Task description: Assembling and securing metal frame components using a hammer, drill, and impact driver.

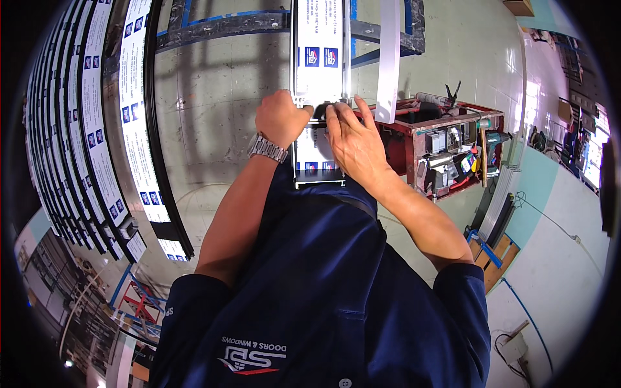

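Observation:
In front of my body a long aluminium profile (pixel 319 84) with white and blue printed protective film runs away from me, its near end close to my waist. My left hand (pixel 283 121), with a metal watch on the wrist, is closed on the profile's left edge, its thumb reaching onto the top. My right hand (pixel 357 139) bends over the right side, fingers slightly apart, the fingertips at a small black piece (pixel 321 111) lying across the profile. That piece is partly hidden by the fingers, and its kind cannot be made out. The right thumb is hidden.
A blue and dark metal stand (pixel 223 31) is beneath the profile. To the right, a red tool cart (pixel 414 129) holds drills and pliers, with a white bar (pixel 389 58) projecting beside it. Several film-covered profiles (pixel 139 110) stand at left. Long bars (pixel 495 200) lean by the right wall.

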`<move>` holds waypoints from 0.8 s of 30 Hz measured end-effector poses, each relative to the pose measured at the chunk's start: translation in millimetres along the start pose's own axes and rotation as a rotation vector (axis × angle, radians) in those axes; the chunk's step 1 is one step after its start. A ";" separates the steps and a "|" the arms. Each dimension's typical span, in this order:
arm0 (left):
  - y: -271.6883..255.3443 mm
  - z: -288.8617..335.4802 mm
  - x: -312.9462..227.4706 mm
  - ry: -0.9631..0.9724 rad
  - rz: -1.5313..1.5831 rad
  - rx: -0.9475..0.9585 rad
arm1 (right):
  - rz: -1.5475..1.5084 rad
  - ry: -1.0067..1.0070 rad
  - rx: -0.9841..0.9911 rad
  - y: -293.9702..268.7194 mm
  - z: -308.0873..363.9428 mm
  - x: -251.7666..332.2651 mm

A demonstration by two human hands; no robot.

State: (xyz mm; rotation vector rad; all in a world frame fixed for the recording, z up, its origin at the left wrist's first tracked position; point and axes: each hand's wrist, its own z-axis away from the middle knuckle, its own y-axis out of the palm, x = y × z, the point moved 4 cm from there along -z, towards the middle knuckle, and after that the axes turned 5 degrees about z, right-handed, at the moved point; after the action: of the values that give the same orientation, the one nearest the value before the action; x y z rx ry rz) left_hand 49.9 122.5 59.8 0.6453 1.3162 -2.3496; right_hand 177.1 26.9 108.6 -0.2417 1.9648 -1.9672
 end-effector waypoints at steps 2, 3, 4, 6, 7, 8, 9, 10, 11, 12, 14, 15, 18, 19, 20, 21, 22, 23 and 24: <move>3.0 -1.2 2.1 0.005 0.010 -0.004 | 0.037 -0.029 -0.007 0.4 -0.8 1.2; 5.5 -1.5 3.4 0.010 0.020 -0.004 | 0.074 -0.057 -0.012 0.1 -0.4 2.6; 7.0 -1.8 5.2 0.015 0.019 -0.007 | 0.077 -0.054 -0.015 -0.6 -0.3 2.5; 8.8 -2.4 7.9 0.043 0.027 -0.029 | -0.012 -0.033 0.009 -1.0 0.6 1.4; 9.8 -2.1 8.6 0.045 0.029 -0.033 | -0.009 -0.035 0.005 -2.4 2.2 1.0; 10.6 -1.6 9.6 0.038 0.034 -0.045 | -0.199 0.050 -0.062 -7.4 6.2 -3.1; 11.3 -1.4 10.6 0.029 0.040 -0.056 | -0.391 0.134 -0.129 -11.8 11.2 -8.2; 10.1 -0.4 7.4 0.027 0.047 -0.058 | -0.333 0.188 -0.208 -18.9 18.6 -15.0; 6.2 1.2 3.4 0.019 0.024 -0.064 | -0.333 0.181 -0.206 -18.7 30.1 -17.9; 4.6 2.6 1.4 0.010 0.001 -0.069 | -0.467 0.324 -0.184 -12.2 45.0 -25.9; 6.3 0.9 2.4 0.015 0.001 -0.070 | -0.561 0.484 -0.275 -7.0 56.6 -30.6; 7.3 0.5 3.8 0.019 0.000 -0.072 | -0.562 0.487 -0.277 -6.4 60.2 -29.1; 12.1 -2.8 9.7 0.019 0.023 -0.057 | -0.550 0.505 0.030 2.3 53.4 -13.2; 14.1 -3.2 11.5 0.025 0.020 -0.055 | -0.475 0.465 0.106 -6.2 44.2 -7.4; 14.3 -3.7 11.6 0.038 0.026 -0.069 | -0.422 0.452 0.180 -9.3 36.7 -2.8; 14.6 -4.2 11.8 0.050 0.032 -0.084 | -0.369 0.438 0.255 -9.0 31.0 1.0; 14.2 -4.0 11.0 0.053 0.030 -0.084 | -0.368 0.441 0.252 -7.3 27.4 3.1; 13.9 -3.6 10.7 0.053 0.008 -0.085 | -0.341 0.419 0.227 -5.8 23.7 5.1; 13.7 -3.4 10.4 0.053 -0.014 -0.086 | -0.313 0.397 0.202 -5.2 20.4 6.2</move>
State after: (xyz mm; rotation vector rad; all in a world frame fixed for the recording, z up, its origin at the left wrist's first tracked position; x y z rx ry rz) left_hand 49.1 117.6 43.0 0.6776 1.4408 -2.2868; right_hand 178.1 5.5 113.4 -0.1180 2.0329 -2.5650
